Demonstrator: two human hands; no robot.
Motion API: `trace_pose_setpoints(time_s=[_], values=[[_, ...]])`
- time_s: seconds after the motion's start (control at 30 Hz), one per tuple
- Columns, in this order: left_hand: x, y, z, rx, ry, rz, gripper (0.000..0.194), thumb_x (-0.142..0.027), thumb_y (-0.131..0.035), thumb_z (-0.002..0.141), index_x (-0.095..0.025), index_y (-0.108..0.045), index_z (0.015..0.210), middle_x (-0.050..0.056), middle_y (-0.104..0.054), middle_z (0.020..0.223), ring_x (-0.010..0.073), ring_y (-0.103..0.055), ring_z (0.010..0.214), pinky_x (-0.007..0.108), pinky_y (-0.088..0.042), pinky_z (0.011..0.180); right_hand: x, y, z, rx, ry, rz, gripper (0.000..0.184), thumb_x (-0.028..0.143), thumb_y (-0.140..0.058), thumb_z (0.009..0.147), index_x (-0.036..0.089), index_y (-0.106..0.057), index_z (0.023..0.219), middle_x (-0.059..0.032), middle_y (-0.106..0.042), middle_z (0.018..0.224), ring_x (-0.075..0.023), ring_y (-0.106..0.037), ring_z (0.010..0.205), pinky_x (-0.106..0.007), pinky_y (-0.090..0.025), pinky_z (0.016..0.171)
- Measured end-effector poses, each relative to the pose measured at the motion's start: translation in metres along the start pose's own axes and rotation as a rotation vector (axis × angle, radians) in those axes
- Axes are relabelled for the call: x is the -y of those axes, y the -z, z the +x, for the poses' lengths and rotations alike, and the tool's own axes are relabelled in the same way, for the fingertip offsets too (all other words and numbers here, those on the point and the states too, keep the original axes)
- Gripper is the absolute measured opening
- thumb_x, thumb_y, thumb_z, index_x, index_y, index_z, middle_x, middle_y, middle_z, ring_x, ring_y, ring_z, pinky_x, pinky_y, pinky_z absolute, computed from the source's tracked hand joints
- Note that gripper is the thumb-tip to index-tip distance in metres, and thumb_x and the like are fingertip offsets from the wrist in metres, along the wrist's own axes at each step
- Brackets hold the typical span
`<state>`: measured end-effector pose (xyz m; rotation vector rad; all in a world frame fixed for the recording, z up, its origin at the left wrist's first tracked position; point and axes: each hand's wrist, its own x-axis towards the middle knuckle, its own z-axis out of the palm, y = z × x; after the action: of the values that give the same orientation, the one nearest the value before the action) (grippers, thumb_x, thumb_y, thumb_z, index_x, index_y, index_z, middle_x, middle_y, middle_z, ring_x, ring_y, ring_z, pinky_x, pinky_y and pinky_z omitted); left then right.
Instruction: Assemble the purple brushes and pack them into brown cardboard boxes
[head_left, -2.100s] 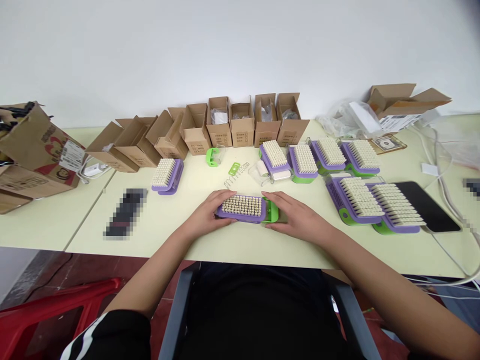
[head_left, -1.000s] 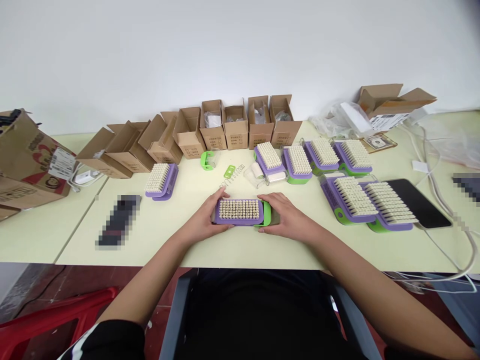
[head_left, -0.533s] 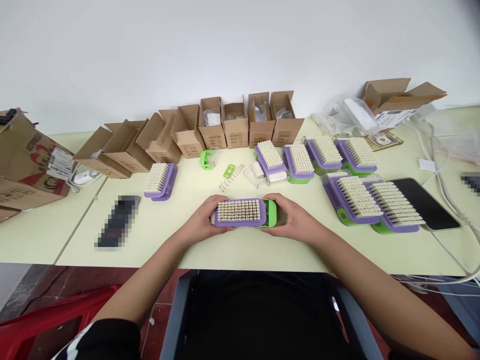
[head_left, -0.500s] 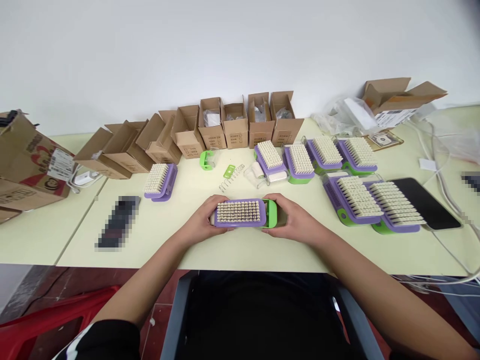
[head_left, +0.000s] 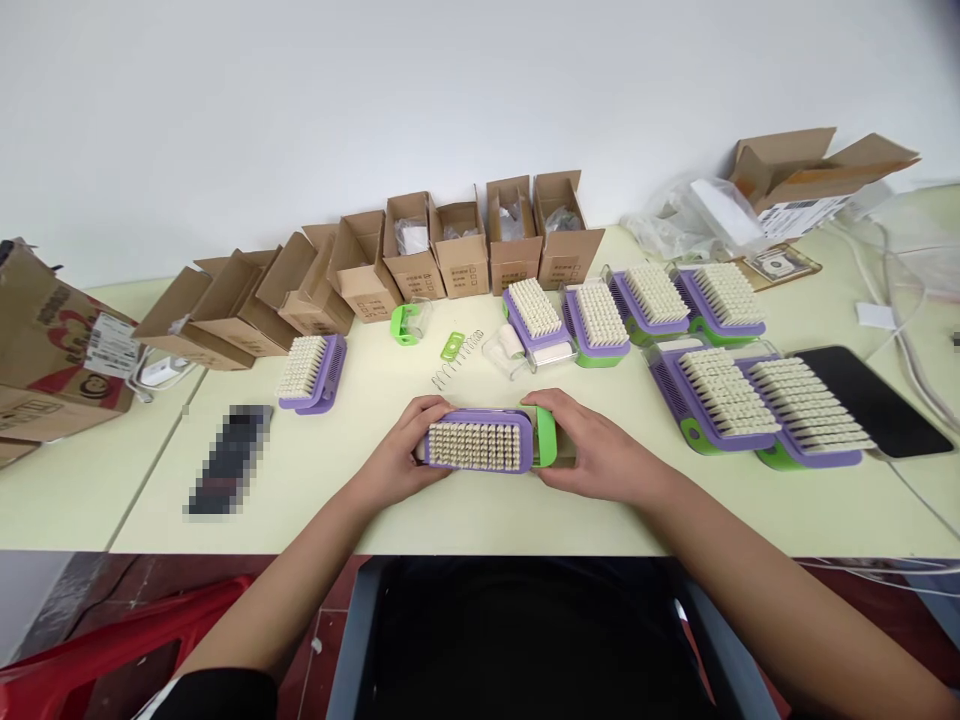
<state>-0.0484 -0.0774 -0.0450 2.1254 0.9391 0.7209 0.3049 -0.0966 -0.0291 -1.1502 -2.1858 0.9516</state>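
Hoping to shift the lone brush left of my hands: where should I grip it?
Take the brush by its purple body with your left hand, coming from above and its right side: the cream bristles face up and left, while the purple long edge stands free.

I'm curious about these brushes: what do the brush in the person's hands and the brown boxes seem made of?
The brush's purple body looks like moulded plastic, smooth and slightly glossy. Its pale bristles look like stiff fibre, though which fibre can't be told. The brown boxes look like cardboard, with matt surfaces and folded flaps.
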Motion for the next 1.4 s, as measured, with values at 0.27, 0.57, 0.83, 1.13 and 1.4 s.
trace_pose_setpoints(time_s=[0.27,0.57,0.83,1.13,1.4], values=[[-0.001,0.001,0.003,-0.003,0.041,0.002,0.07,-0.029,-0.084,0.096,-0.033,-0.053,0.158,0.015,-0.053,0.154,0.0349,-0.058,0.147,0.056,-0.053,0.125,0.004,0.001,0.003,0.018,0.018,0.04,0.073,0.036,-0.08,0.093,0.038,-0.045,0.157,-0.0099,-0.062,0.153,-0.0369,-0.068,0.135,-0.053,-0.063,0.109],[0.002,-0.001,0.002,-0.012,0.013,-0.016,0.071,-0.03,-0.086,0.095,-0.034,-0.052,0.159,0.015,-0.054,0.152,0.0343,-0.059,0.145,0.056,-0.054,0.123,0.003,0.002,0.004,0.046,0.048,0.063,0.077,0.031,-0.081,0.092,0.039,-0.045,0.159,-0.008,-0.062,0.156,-0.0365,-0.067,0.139,-0.054,-0.062,0.113],[-0.005,-0.001,0.005,-0.037,0.076,-0.024,0.066,-0.035,-0.086,0.095,-0.031,-0.059,0.155,0.013,-0.06,0.149,0.0338,-0.063,0.141,0.054,-0.054,0.125,0.004,0.003,0.004,0.039,-0.001,0.122,0.075,0.034,-0.084,0.089,0.039,-0.051,0.157,-0.0074,-0.064,0.154,-0.0365,-0.068,0.135,-0.053,-0.066,0.107],[-0.012,0.001,0.01,0.004,0.128,-0.04,0.072,-0.044,-0.092,0.09,-0.028,-0.062,0.153,0.012,-0.065,0.142,0.0332,-0.067,0.134,0.052,-0.054,0.123,0.004,0.006,0.004,0.046,-0.06,0.26,0.074,0.035,-0.088,0.088,0.038,-0.058,0.156,-0.0066,-0.067,0.154,-0.0367,-0.069,0.137,-0.054,-0.063,0.113],[-0.013,0.003,0.008,0.042,0.12,-0.072,0.071,-0.039,-0.093,0.088,-0.029,-0.063,0.152,0.011,-0.064,0.14,0.0318,-0.068,0.131,0.048,-0.057,0.118,-0.002,-0.005,0.005,0.034,-0.023,0.181,0.077,0.04,-0.092,0.085,0.036,-0.058,0.155,-0.0093,-0.068,0.153,-0.0381,-0.067,0.14,-0.059,-0.059,0.118]])
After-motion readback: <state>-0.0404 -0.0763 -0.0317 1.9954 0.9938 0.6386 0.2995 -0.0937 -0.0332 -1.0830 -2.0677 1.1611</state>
